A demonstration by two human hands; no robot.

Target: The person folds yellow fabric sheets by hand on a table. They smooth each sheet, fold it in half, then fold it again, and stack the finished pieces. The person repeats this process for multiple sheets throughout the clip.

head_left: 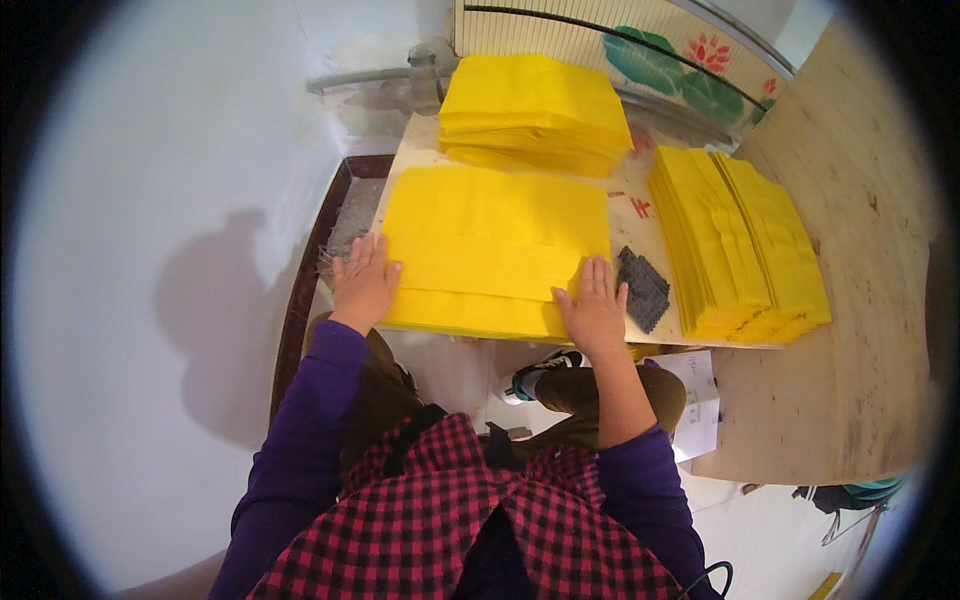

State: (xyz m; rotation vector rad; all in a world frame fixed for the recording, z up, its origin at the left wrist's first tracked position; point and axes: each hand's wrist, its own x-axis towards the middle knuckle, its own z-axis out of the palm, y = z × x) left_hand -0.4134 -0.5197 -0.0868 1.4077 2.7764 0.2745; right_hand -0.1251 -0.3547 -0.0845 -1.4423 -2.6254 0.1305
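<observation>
A stack of flat yellow fabric sheets (495, 225) lies in front of me at the table's near edge. Its top piece has a folded band running across the lower part. My left hand (364, 285) rests on the stack's left edge, fingers stretched out and pointing away from me. On the right edge lies my right hand (596, 308), also flat, thumb out to the side. Neither hand grips anything. Close to the right hand is a dark grey textured pad (643, 290).
Behind sits another yellow pile (535, 110); two more folded stacks (735, 245) stand at right. A clear container (425, 80) is at the far left corner. A wooden board (850, 300) borders the right, a white wall (150, 250) the left. White paper (697, 400) hangs below the table.
</observation>
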